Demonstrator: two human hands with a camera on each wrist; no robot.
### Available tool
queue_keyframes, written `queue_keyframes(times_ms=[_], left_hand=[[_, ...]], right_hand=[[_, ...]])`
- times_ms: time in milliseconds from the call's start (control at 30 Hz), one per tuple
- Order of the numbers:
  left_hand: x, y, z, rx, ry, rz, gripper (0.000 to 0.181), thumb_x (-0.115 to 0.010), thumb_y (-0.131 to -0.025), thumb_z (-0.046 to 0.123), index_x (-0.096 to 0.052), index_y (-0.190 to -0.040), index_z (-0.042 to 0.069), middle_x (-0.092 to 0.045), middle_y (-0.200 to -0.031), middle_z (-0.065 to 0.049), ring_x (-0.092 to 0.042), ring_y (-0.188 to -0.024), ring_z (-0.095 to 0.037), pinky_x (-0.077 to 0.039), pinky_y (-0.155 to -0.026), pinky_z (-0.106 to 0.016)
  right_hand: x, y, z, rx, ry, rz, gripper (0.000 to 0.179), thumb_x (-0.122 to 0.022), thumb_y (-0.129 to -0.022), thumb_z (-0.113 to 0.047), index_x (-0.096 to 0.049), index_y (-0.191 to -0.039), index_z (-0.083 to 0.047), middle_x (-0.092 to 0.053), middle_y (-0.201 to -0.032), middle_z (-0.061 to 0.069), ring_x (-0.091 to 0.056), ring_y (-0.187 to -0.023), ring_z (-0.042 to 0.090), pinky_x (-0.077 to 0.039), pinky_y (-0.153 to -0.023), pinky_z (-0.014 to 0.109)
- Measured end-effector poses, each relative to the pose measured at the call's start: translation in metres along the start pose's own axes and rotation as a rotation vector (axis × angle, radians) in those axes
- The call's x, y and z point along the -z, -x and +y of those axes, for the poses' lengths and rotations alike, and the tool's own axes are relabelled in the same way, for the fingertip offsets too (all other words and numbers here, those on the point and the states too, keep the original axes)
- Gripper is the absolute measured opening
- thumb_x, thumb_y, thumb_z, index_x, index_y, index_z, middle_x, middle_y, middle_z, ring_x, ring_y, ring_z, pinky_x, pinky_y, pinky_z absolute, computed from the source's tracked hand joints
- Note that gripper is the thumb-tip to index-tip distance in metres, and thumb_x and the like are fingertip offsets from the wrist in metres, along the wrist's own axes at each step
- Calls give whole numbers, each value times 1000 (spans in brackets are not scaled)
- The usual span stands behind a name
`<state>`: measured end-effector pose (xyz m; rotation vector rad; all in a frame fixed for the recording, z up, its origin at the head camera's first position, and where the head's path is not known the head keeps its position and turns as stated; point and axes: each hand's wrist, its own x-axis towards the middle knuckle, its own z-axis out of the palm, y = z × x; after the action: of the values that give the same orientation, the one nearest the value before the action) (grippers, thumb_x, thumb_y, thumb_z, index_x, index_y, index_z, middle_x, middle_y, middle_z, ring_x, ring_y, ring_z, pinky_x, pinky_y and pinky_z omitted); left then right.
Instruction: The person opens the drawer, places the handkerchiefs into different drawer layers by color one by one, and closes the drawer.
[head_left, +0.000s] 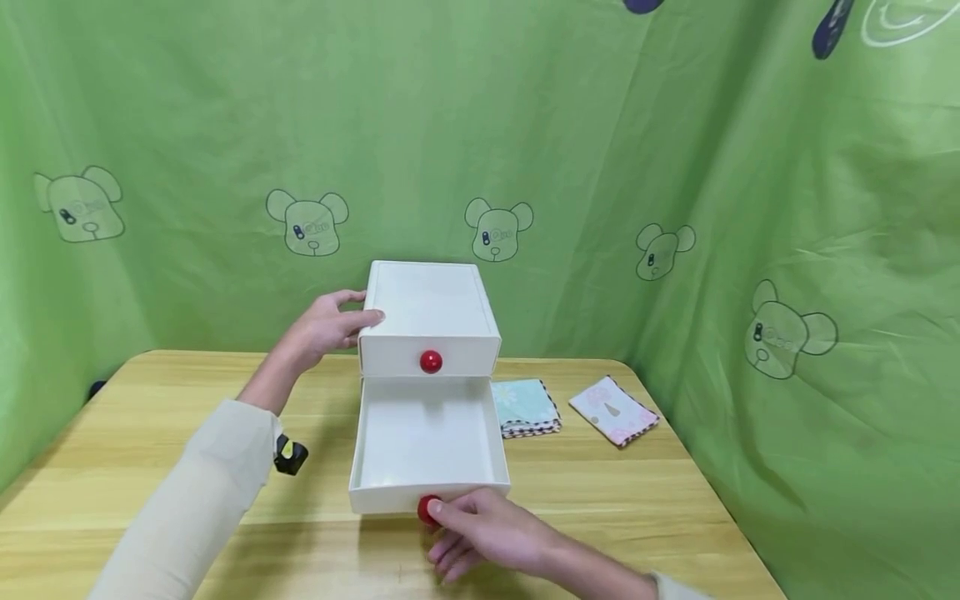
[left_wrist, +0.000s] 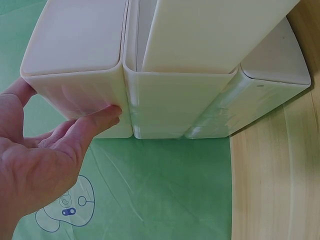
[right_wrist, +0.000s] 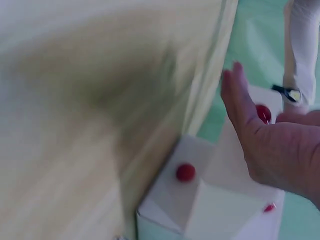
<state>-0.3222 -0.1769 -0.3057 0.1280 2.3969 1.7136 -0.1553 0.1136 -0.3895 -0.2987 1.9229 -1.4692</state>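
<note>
White drawer unit was positioned toward twelve o'clock on the tabletop, with its front directed toward six o'clock. Three tiers were shown in the left wrist view. The middle drawer stood well out toward six o'clock; the upper drawer was fully seated.

Right hand: located at five o'clock from the unit. The red knob of the middle drawer was held in a light pinch, with the thumb against it. The lower fingers were left loose and nearly straight; the index finger's contact was partly hidden.

Left hand: located at nine o'clock. The thumb was laid over the top edge and the fingers were extended along the side wall; nothing was enclosed by them.

A folded light blue cloth was placed just beside the unit at four o'clock, and a folded pink-and-white cloth farther out.

Hazards, as judged: the unit could be tipped toward six o'clock if the left hand's bracing were relaxed while the extended drawer was loaded downward. The drawer could be skewed and jammed by off-centre force on the knob, or dropped if drawn beyond its support. The pinch could be lost on the knob's rounded surface.
</note>
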Motion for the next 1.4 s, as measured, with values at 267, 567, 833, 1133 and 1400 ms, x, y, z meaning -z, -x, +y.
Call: queue_keyframes(times_ms=[267,567,833,1133,1400], left_hand=[[-1,-1,-1,-7,16,5,83,-69,-97,34,-22,-161,9,-58,-139,-19,-57,-129,-35,-46,-114,-47],[0,0,-1,-2,16,9,83,-68,-97,33,-22,-161,10,-58,-139,-20,-58,-128,-35,-46,-113,-47],[0,-1,-2,-11,16,3,83,-68,-97,34,-22,-161,9,-58,-140,-19,-57,-129,-35,-47,-113,-46],[-1,-1,-1,-7,27,10,82,-69,-97,33,-24,-161,9,-60,-136,-18,-60,-124,-33,-48,-112,-45],[-1,-3,-1,-9,21,20,81,-69,-96,33,-25,-160,9,-63,-122,-14,-63,-103,-21,-53,-105,-40]], right_hand=[[35,22,-28,63,268,-96,33,-55,-105,-33,-73,-104,-4,-73,-87,11,-73,-79,32,-65,-72,43],[82,41,-60,236,327,155,47,-59,-103,-34,-57,-137,-1,-70,-108,17,-71,-95,31,-62,-88,42],[129,48,-70,271,274,578,69,-58,-100,-50,-37,-156,-16,-63,-137,14,-66,-118,27,-46,-113,51],[197,44,-38,313,88,739,76,-52,-104,-47,-29,-156,2,-54,-139,19,-66,-107,6,-53,-102,23],[254,37,7,238,-185,854,73,-53,-106,-34,-21,-158,5,-58,-119,1,-64,-98,1,-52,-104,23]])
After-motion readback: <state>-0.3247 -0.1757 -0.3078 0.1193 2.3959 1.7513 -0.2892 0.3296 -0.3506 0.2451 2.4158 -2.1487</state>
